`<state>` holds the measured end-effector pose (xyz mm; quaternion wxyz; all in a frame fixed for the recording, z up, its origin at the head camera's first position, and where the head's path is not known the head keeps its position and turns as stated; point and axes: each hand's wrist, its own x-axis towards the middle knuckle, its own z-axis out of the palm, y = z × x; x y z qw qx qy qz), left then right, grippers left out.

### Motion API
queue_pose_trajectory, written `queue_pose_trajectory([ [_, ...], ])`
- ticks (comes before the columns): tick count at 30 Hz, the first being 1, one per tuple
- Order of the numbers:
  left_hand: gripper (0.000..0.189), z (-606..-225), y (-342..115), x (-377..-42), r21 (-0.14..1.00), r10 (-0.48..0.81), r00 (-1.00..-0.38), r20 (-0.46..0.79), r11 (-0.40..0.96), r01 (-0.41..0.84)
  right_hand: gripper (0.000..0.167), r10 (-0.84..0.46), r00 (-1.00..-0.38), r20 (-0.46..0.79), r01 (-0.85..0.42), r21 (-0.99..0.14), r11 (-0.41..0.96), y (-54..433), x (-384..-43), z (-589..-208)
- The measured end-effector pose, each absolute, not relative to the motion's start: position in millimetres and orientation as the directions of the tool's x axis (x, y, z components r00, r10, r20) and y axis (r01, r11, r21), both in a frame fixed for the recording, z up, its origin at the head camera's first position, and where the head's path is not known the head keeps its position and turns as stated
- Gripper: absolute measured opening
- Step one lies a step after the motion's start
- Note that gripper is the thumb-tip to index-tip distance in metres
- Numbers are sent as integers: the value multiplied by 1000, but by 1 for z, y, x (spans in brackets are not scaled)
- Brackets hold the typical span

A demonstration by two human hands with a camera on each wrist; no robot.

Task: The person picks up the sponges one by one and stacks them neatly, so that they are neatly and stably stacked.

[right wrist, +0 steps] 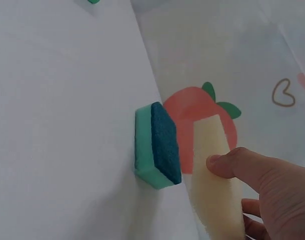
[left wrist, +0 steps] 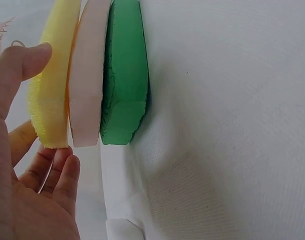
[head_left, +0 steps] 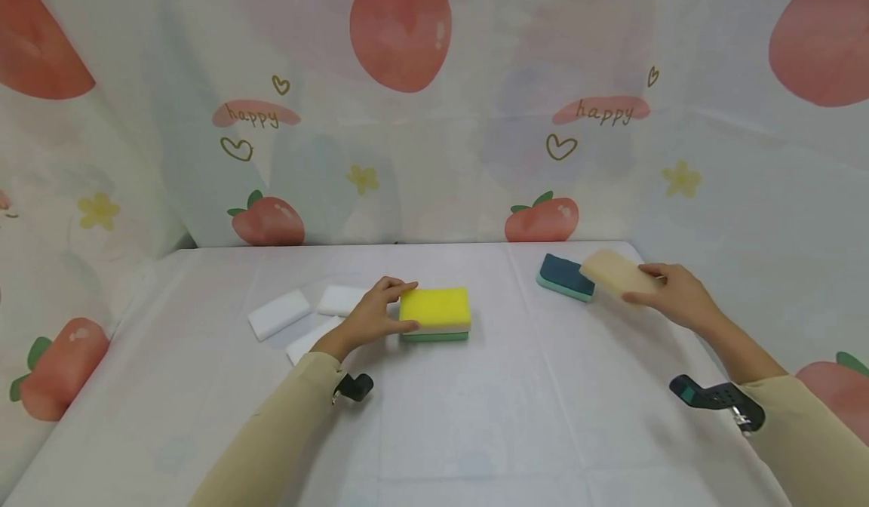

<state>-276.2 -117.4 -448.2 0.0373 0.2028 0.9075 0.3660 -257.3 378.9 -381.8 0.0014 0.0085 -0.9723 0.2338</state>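
My left hand pinches the yellow sponge between thumb and fingers. This sponge tops a stack. Beneath it, the left wrist view shows a pale pinkish-white sponge and a green sponge at the bottom, on the table. Over at the right, a beige sponge is held up off the table by my right hand, thumb on one face. Just left of it lies a two-layer sponge, dark blue above and mint green below. The right wrist view shows a gap between these two.
Several white sponge blocks lie left of the stack: one at the outer left, one behind my left hand, another partly covered by my forearm. A white cloth covers the table. A fruit-printed curtain hangs behind it.
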Motion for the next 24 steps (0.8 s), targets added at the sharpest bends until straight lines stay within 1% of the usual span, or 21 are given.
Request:
queue_pose_trajectory([
  [10, 75, -447, -117, -275, 681, 388, -919, 76, 653, 332, 84, -60, -998, 17, -61, -468, 882, 357, -255, -371],
  [17, 76, -448, -116, -275, 681, 382, -922, 67, 658, 322, 85, -89, -996, 19, -87, -471, 878, 341, -257, -366],
  [24, 76, -449, -118, -276, 678, 385, -919, 83, 654, 335, 81, -143, -989, 40, -145, -478, 866, 323, -261, -358],
])
